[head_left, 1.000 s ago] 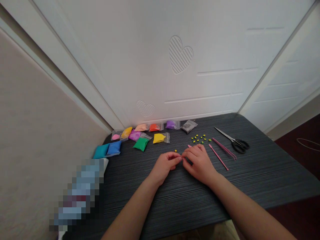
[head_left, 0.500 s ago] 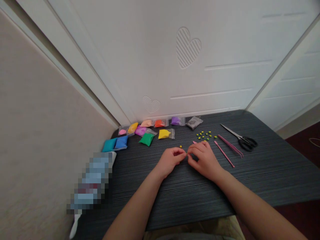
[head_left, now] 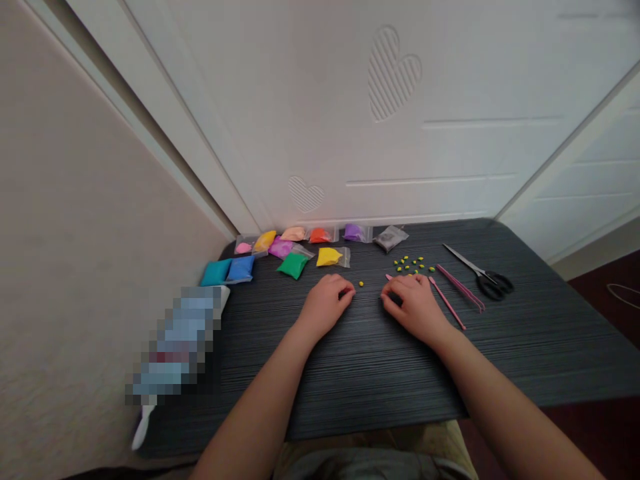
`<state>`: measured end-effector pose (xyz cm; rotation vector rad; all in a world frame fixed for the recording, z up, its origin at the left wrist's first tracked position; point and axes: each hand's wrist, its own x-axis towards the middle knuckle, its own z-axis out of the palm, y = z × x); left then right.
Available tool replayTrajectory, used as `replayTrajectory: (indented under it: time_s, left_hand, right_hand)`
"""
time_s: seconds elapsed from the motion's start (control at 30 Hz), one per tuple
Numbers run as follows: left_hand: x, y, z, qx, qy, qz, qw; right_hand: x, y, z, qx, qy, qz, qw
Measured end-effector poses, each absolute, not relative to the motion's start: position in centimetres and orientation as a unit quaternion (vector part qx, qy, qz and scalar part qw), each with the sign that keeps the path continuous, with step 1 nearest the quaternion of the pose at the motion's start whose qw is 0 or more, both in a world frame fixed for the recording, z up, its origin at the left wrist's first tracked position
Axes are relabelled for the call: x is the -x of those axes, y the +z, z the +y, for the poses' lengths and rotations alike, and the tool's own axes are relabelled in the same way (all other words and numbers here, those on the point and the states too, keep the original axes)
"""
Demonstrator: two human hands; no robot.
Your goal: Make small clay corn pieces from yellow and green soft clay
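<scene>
My left hand (head_left: pixel 330 301) hovers over the dark table, thumb and index finger curled together in a pinch. Anything between these fingertips is too small to make out. To its right lies a small yellow ball (head_left: pixel 361 284). My right hand (head_left: pixel 413 305) is closed too, its thumb and index tips close together, and whatever they may hold cannot be made out. Small yellow-and-green clay pieces (head_left: pixel 407 267) lie just beyond it, some partly hidden by its knuckles. A pink tool (head_left: pixel 389 277) shows partly past its fingers. Another pink clay tool (head_left: pixel 447 303) lies to its right.
Pink tweezers (head_left: pixel 460 288) and black-handled scissors (head_left: pixel 480 272) lie to the right. Clay bags, among them green (head_left: pixel 294 265), yellow (head_left: pixel 330 257) and purple (head_left: pixel 356 233), line the back. Blue bags (head_left: pixel 241 269) and a blurred packet (head_left: pixel 180 340) are at the left wall.
My hands, fingertips together before, have moved apart, the left one to the left and the right one slightly right. The yellow ball now shows between them. The camera view has shifted slightly.
</scene>
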<state>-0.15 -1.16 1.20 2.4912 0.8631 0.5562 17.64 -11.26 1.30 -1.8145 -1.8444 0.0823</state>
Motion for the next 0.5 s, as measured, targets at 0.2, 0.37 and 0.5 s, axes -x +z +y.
replayTrajectory:
  time_s: [0.2, 0.37, 0.5]
  left_hand:
    - [0.29, 0.95, -1.37, -0.921, 0.173, 0.316, 0.150]
    - [0.25, 0.99, -1.40, -0.925, 0.159, 0.321, 0.127]
    - [0.24, 0.96, -1.30, -0.922, 0.164, 0.331, 0.118]
  right_hand:
    - [-17.45, 0.63, -11.02, 0.681, 0.021, -0.700, 0.215]
    - [-17.08, 0.73, -10.84, 0.681, 0.004, -0.700, 0.216]
    - [-16.78, 0.55, -10.86, 0.682, 0.009, -0.695, 0.226]
